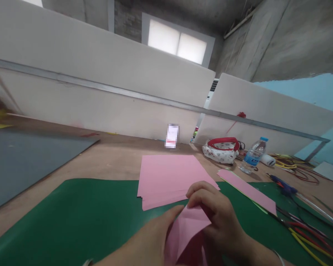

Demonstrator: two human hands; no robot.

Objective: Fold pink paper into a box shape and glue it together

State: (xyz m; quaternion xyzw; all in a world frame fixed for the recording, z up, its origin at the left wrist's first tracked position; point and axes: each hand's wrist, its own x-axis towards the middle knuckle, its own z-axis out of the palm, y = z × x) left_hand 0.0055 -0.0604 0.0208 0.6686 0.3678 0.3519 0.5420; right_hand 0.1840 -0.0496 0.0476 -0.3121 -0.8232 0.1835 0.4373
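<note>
Between my two hands is a folded pink sheet of paper [191,221], curved so that a hollow shows at its lower side. My right hand [218,212] grips its upper right edge with bent fingers. From the left, my left hand [155,232] presses along the paper with its thumb up; its other fingers are mostly hidden. Just beyond the hands lies a stack of pink sheets [169,171], partly on the green mat [86,214]. A narrower pink strip [249,190] rests to the right of the stack.
At the right lie a blue glue gun [285,186] and red and yellow strands [313,236]. A water bottle [252,157] stands behind them, beside a white pouch with a red rim [222,151]. A grey board [36,155] covers the left; a white partition [105,107] closes the back.
</note>
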